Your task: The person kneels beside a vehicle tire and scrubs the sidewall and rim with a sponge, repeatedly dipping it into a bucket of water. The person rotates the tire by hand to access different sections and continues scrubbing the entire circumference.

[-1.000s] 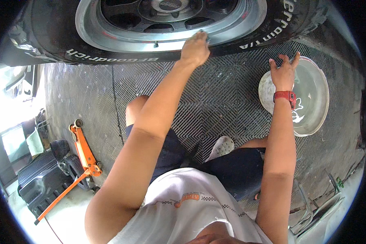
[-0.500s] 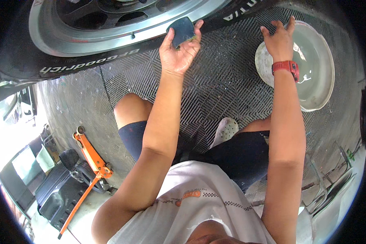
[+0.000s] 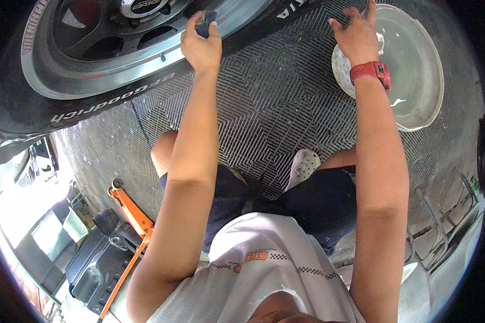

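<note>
My left hand grips a dark, square, sandpaper-like sheet between thumb and fingers, up at the polished lip of a wheel rim. Whether the sheet presses on the metal, I cannot tell. Around the rim runs a black tire with raised pale lettering. My right hand, a red watch on its wrist, spreads its fingers with nothing in them. It is by the left side of a whitish round basin of cloudy water; whether it leans on something is hidden.
Black ribbed mats cover the floor. My legs are bent below me, with one pale clog showing. An orange floor jack and black chair-like items are at the lower left. Metal frames stand at the right.
My left hand has moved left and up with the sheet, turning from palm up to back up, onto the rim area. The right hand stays by the basin; the whole view has shifted slightly.
</note>
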### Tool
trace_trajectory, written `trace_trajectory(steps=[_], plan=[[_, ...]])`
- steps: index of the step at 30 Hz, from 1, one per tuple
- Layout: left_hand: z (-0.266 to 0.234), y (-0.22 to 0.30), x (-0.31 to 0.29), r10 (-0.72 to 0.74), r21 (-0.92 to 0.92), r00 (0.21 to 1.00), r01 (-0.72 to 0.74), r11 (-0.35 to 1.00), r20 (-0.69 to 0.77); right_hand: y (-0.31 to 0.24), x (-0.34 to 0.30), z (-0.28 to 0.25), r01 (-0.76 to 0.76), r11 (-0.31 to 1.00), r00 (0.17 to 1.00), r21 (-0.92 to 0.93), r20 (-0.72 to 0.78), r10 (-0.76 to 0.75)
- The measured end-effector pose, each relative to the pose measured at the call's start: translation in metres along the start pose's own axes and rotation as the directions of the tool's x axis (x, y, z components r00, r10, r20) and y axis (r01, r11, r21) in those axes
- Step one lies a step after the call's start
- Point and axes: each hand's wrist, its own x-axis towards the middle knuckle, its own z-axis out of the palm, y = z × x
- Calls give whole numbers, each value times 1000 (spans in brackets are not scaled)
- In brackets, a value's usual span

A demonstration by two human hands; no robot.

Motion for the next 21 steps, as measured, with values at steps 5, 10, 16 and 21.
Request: trace_trajectory(steps=[5,10,16,21], plan=[[12,-28,9,229,207,971,-237,949,61,-7,-4,-1,19,999,999,-49,-43,-21],[15,-47,6,257,271,953,-293,917,160,-10,0,-5,-57,998,998,1,-8,57],[22,-45,-1,263,216,949,-298,930,174,-15,-1,-12,-140,988,989,61,64,136],[38,-25,-9,186,146,979,-196,970,82,2,-7,12,41,999,993,1,-115,-41]])
